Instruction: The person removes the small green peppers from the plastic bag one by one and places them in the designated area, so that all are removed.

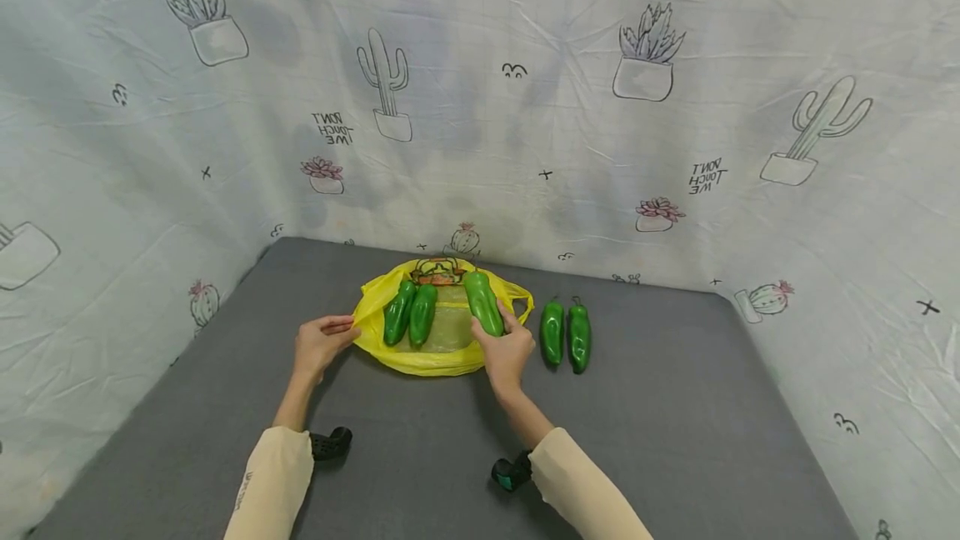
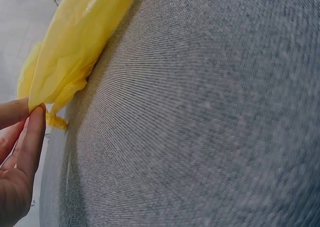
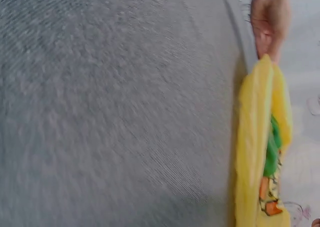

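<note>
A yellow plastic bag point(image 1: 431, 367) lies spread open on its side on the grey surface. My left hand point(image 1: 318, 347) pinches the left edge of the bag's mouth between thumb and fingers, plainly seen in the left wrist view on the yellow plastic point(image 2: 75, 42). My right hand point(image 1: 507, 352) grips a green pepper point(image 1: 482, 300) over the right part of the bag. Inside the bag, two more green peppers point(image 1: 399, 312) lie side by side at the left. In the right wrist view, only a sliver of my right hand shows at the lower right corner.
Two green peppers point(image 1: 578, 336) lie parallel on the grey table point(image 1: 675, 407), right of the bag. Black devices point(image 1: 330, 444) are at both wrists. A pale curtain point(image 1: 480, 107) printed with cacti hangs behind and along the sides.
</note>
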A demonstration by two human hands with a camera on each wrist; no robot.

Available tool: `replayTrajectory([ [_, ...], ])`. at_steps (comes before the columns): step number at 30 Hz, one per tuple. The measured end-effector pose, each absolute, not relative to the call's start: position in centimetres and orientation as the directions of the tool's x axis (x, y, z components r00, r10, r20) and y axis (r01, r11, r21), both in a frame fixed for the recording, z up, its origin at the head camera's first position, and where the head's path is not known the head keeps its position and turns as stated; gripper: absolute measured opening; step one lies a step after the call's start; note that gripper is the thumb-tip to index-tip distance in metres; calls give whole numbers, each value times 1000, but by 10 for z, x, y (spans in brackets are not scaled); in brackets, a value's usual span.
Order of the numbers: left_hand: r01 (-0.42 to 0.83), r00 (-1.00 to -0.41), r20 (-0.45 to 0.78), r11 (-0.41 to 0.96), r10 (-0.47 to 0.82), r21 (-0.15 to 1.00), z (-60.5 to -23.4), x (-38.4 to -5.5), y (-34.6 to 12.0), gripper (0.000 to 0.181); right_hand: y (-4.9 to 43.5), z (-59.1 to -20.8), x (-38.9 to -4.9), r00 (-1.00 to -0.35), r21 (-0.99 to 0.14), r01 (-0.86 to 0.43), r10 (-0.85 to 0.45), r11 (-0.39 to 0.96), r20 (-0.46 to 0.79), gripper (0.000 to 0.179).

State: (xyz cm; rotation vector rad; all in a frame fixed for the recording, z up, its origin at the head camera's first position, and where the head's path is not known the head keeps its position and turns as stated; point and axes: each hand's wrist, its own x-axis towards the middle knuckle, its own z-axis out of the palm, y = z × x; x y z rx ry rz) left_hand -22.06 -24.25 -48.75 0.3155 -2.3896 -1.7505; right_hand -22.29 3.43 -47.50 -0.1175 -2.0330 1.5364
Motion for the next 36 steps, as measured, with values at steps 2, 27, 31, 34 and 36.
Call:
replayTrajectory([
  [2, -73, -964, 6, 289, -264, 954, -488, -222, -242, 37, 42, -472, -223, -828, -912, -259, 413, 319, 380, 52],
  [27, -54, -971, 9, 257, -240, 965, -491, -221, -245, 38, 125, -468, -222, -780, -949, -220, 544, 224, 309, 54],
  [31, -62, -971, 4, 264, -241, 963, -491, -221, -245, 38, 143, -469, -224, -758, -951, -219, 575, 219, 307, 53],
  [34, -77, -968, -8, 269, -249, 960, -491, -221, -245, 38, 154, -469, -226, -748, -952, -223, 589, 211, 306, 53],
  [36, -84, -968, -14, 272, -250, 959, -491, -221, -245, 38, 161, -467, -226, -746, -955, -222, 597, 195, 295, 53],
])
